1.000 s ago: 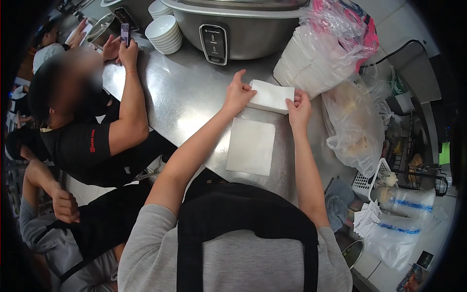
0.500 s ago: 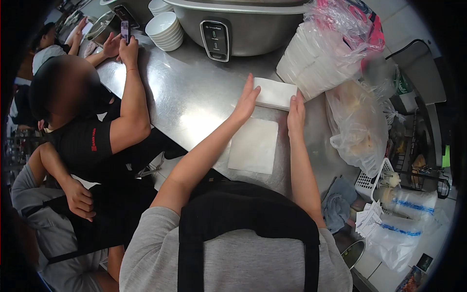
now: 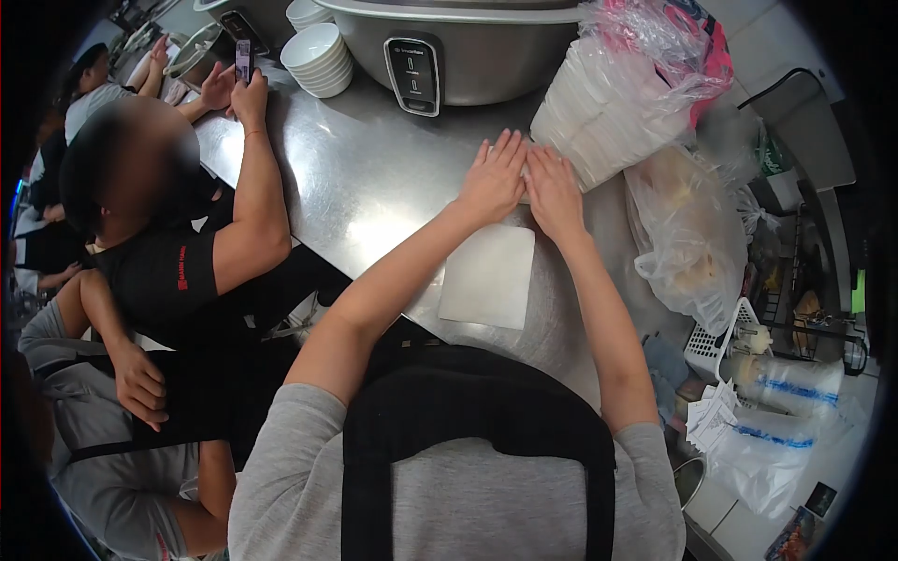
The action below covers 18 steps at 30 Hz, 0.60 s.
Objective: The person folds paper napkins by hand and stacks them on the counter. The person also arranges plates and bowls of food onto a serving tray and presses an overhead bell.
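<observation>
Both my hands lie flat side by side on the steel counter, in front of a plastic bag of stacked white paper napkins. My left hand has its fingers stretched forward, palm down. Beside it my right hand is also palm down, fingers straight, its fingertips right by the bag. Together they cover the small stack of folded white napkins, which is almost wholly hidden beneath them. Nearer to me, a flat square of white paper rests on the counter.
A large rice cooker stands at the back, with stacked white bowls to its left. Clear bags and a white basket are on the right. At left, a person holds a phone; another person's folded arms are nearer.
My hands have gone from holding the napkin stack by its two ends to lying flat over it, close together. The square of paper has stayed in place.
</observation>
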Tool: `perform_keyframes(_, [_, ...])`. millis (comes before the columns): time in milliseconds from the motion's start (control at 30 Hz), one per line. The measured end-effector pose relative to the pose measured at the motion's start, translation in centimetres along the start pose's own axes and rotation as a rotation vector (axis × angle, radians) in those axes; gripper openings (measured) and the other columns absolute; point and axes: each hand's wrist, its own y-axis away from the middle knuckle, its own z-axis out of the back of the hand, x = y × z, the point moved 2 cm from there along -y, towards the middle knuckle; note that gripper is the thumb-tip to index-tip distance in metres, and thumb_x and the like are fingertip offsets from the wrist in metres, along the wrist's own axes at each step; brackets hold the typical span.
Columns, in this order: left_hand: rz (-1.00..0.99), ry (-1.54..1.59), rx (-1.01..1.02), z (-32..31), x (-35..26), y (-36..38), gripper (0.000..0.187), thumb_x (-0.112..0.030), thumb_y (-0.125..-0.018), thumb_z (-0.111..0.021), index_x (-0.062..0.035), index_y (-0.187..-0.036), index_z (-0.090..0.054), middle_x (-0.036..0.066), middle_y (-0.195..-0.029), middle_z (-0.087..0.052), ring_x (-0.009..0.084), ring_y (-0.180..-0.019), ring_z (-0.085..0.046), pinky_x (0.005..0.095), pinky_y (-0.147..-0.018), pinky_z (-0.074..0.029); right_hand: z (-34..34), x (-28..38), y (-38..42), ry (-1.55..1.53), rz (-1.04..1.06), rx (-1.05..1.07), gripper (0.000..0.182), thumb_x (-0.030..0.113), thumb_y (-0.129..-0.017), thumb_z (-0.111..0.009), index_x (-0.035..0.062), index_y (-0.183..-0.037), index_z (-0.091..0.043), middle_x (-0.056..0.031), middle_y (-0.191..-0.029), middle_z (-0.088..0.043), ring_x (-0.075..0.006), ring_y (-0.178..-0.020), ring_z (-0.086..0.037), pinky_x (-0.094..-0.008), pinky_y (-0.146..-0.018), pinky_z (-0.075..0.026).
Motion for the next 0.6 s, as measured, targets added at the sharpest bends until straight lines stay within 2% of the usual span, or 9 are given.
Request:
perform_keyframes(133, [0.004,-0.024,0.033,-1.6,0.5,1.2,0.058,-0.03,-0.091,-0.042,-0.0012,-0.139,-0.029,0.016,-0.142,-0.033,0.032,-0.134,-0.027,0.0555,-0.106,-0.024,-3.4,-1.7,0.8,-0.088,0.001,-0.009,0.042,0.021,-0.091,-0.048,-0.0021,-0.125,-0.047,-0.0176,-0.132,-0.047,-0.032,-0.127,-0.039,-0.0467,-0.107,-0.028])
perform_keyframes(267, [0.028,-0.021,0.093,-1.0,0.4,0.9,0.06,-0.033,-0.091,-0.041,-0.0022,-0.141,-0.026,0.015,-0.141,-0.033,0.0308,-0.133,-0.028,0.0618,-0.103,-0.023,-3.3,-1.9,0.8,-0.16,0.009,-0.008,0.045,0.021,-0.091,-0.047,-0.0022,-0.13,-0.042,-0.0188,-0.133,-0.045,-0.0333,-0.128,-0.037,-0.0462,-0.108,-0.027])
perform_keyframes(367, [0.065,0.013,0.217,-0.1,0.4,0.3,0.064,-0.035,-0.091,-0.042,-0.0038,-0.143,-0.021,0.015,-0.144,-0.028,0.0306,-0.135,-0.024,0.0657,-0.101,-0.021,-2.0,-2.7,0.2,-0.281,-0.007,0.105,0.05,0.023,-0.09,-0.049,-0.0026,-0.132,-0.039,-0.0208,-0.134,-0.043,-0.0347,-0.128,-0.037,-0.0438,-0.108,-0.027])
perform_keyframes(433, [0.053,0.065,0.389,0.7,0.7,-0.4,0.078,-0.045,-0.086,-0.049,-0.0058,-0.145,-0.017,0.015,-0.147,-0.025,0.0297,-0.137,-0.022,0.0666,-0.102,-0.02,-0.5,-3.5,-0.5,-0.362,-0.024,0.185,0.055,0.026,-0.089,-0.051,-0.0029,-0.133,-0.038,-0.0222,-0.134,-0.043,-0.0353,-0.127,-0.037,-0.0422,-0.107,-0.028])
perform_keyframes(467, [0.049,0.065,0.389,1.5,0.9,-0.8,0.078,-0.045,-0.086,-0.049,-0.0058,-0.145,-0.017,0.015,-0.147,-0.025,0.0297,-0.137,-0.022,0.0666,-0.102,-0.02,0.3,-3.6,-0.7,-0.393,-0.016,0.241,0.067,0.03,-0.083,-0.059,-0.0038,-0.135,-0.035,-0.0233,-0.133,-0.042,-0.0353,-0.126,-0.038,-0.0409,-0.107,-0.029])
perform_keyframes(500, [0.019,0.017,0.42,2.2,1.0,-1.2,0.088,-0.049,-0.079,-0.056,-0.0066,-0.145,-0.016,0.014,-0.147,-0.024,0.0294,-0.137,-0.02,0.0665,-0.103,-0.019,1.1,-3.6,-0.9,-0.425,-0.008,0.298,0.08,0.035,-0.077,-0.067,-0.0048,-0.136,-0.031,-0.0244,-0.133,-0.042,-0.0354,-0.126,-0.039,-0.0397,-0.106,-0.031])
perform_keyframes(533, [-0.011,-0.031,0.451,2.8,1.0,-1.5,0.099,-0.052,-0.072,-0.064,-0.0073,-0.145,-0.015,0.014,-0.148,-0.023,0.0291,-0.138,-0.019,0.0663,-0.104,-0.018,1.9,-3.5,-1.2,-0.424,-0.011,0.297,0.08,0.035,-0.077,-0.067,-0.0048,-0.136,-0.031,-0.0244,-0.133,-0.042,-0.0354,-0.126,-0.039,-0.0397,-0.106,-0.031])
perform_keyframes(567, [-0.013,-0.03,0.451,3.1,1.0,-1.8,0.099,-0.052,-0.072,-0.064,-0.0073,-0.145,-0.015,0.014,-0.148,-0.023,0.0291,-0.138,-0.019,0.0663,-0.104,-0.018,2.5,-3.2,-1.5,-0.294,0.044,0.386,0.093,0.036,-0.068,-0.074,-0.0057,-0.137,-0.027,-0.0244,-0.133,-0.042,-0.0351,-0.125,-0.04,-0.0392,-0.106,-0.032])
perform_keyframes(600, [-0.022,-0.077,0.526,3.4,1.0,-1.9,0.106,-0.052,-0.066,-0.069,-0.0074,-0.145,-0.015,0.013,-0.147,-0.025,0.0289,-0.138,-0.02,0.0664,-0.104,-0.017,2.8,-2.9,-1.5,-0.161,0.102,0.474,0.107,0.037,-0.059,-0.081,-0.0066,-0.139,-0.023,-0.0245,-0.132,-0.042,-0.0348,-0.124,-0.041,-0.0388,-0.105,-0.033])
